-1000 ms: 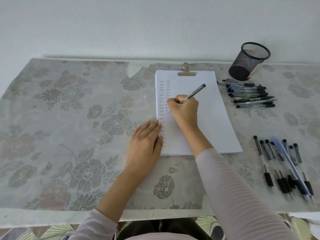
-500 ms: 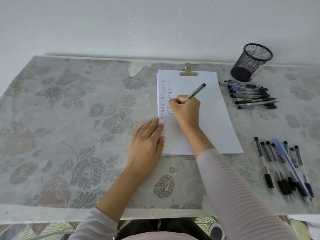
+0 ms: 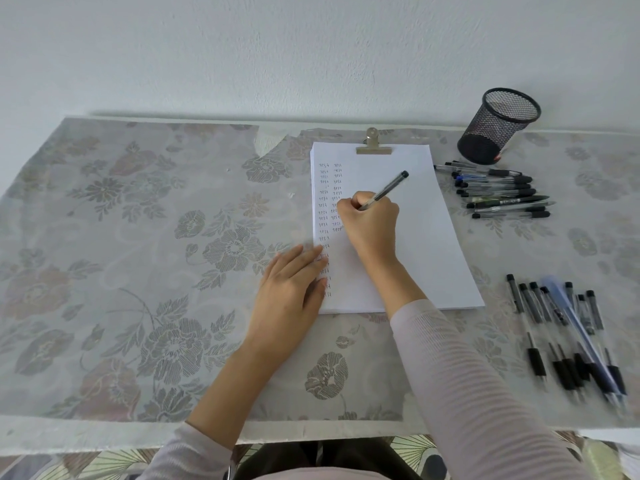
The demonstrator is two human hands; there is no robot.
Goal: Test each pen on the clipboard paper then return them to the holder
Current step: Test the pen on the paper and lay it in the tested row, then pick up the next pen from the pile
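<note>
Little has shifted since the earlier frames: the right hand [image 3: 372, 225] stays beside the second column of marks, and the clear-barrelled black-ended pen [image 3: 384, 190] keeps its slant, upper end pointing far and right. Right hand: fingers and thumb curled round the lower barrel, pinching it; the tip is hidden behind the fingers, over the sheet. Left hand [image 3: 289, 296]: unmoved, flat, fingers straight and pressed together, fingertips resting on the left edge of the white paper [image 3: 426, 254]. Paper: stack held at its far edge by a brass-coloured metal clip [image 3: 373, 145]; two columns of small handwritten marks run down its left side, too small to read with certainty. Far right of the paper: black wire-mesh pen holder [image 3: 498, 128], upright. Just in front of it: row of pens lying crosswise [image 3: 498, 183], including a dark green pen [image 3: 509, 201] with pale print, illegible. Nearer, well apart: second row of black-gripped pens [image 3: 568, 337], lying lengthwise, blurred. Counter: covered by a grey floral cloth [image 3: 138, 271].
</note>
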